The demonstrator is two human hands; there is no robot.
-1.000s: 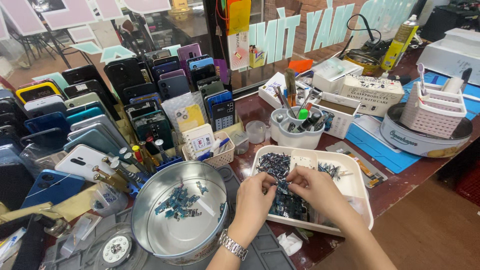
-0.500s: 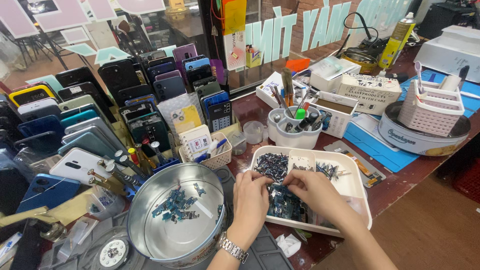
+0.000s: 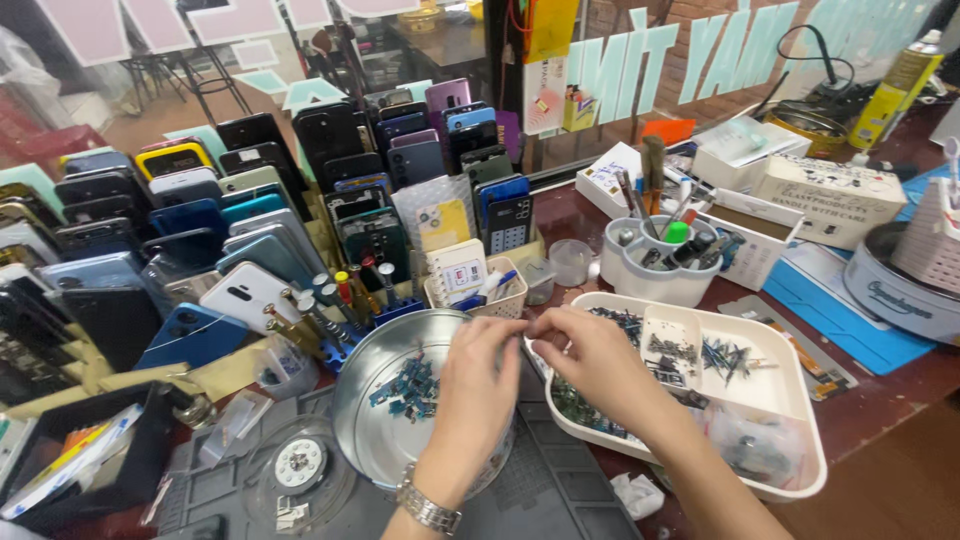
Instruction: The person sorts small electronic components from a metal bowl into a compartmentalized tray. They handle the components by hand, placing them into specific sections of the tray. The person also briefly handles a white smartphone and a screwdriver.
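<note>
White labelled box [image 3: 835,198] back right, yellow spray can [image 3: 903,72] behind; I see L hand [image 3: 484,378] and R hand [image 3: 592,362] pinched fingertip-to-fingertip on a tiny part, btwn round tin [image 3: 352,425] & white tray [image 3: 795,375]

You sit at a dark reddish-brown table [image 3: 905,395] crowded with clutter. On its far side stands a glass window [image 3: 720,50] with large pale cut-out letters stuck across it; through it, at the far right, you can see a brick wall [image 3: 640,20]. At the far left beyond the glass lies a tan floor [image 3: 140,125] with thin dark stands. Even daylight falls over everything. Near right, a brown floor [image 3: 900,480] shows below the table's edge.
</note>
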